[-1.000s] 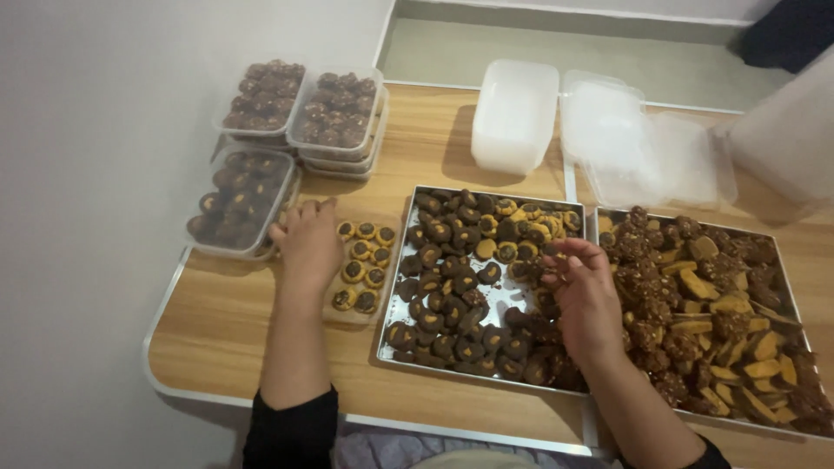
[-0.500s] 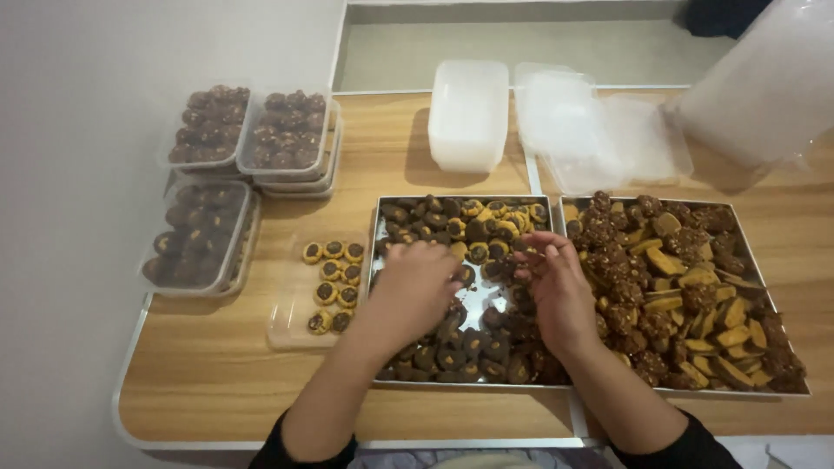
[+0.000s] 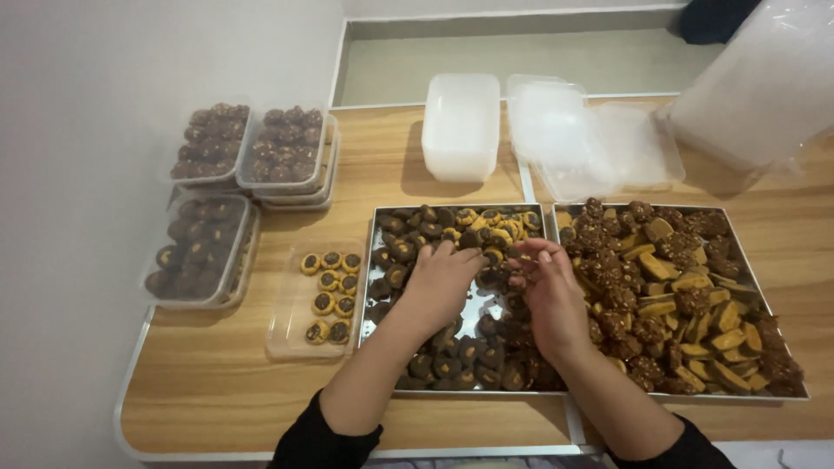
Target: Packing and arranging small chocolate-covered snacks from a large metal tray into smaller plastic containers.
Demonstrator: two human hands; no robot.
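A steel tray [image 3: 460, 209] in the middle holds many dark round cookies and some yellow ones [image 3: 499, 227]. My left hand [image 3: 437, 285] lies palm down over this tray, fingertips on the cookies near its centre. My right hand [image 3: 546, 291] hovers beside it, fingers curled around a dark cookie [image 3: 527, 260]. Left of the tray stands an open clear container [image 3: 287, 326] with several yellow chocolate-centred cookies [image 3: 330, 291] in rows.
A second tray [image 3: 695, 396] on the right carries nut-covered clusters and yellow wedges. Closed clear boxes of dark cookies [image 3: 204, 143] [image 3: 287, 143] [image 3: 195, 247] are stacked at the left. An upturned empty box [image 3: 460, 126], lids [image 3: 591, 148] and a large clear plastic piece [image 3: 756, 87] lie behind.
My left hand has left the small container and moved right onto the middle tray. My right hand has stayed over the tray, shifting slightly left.
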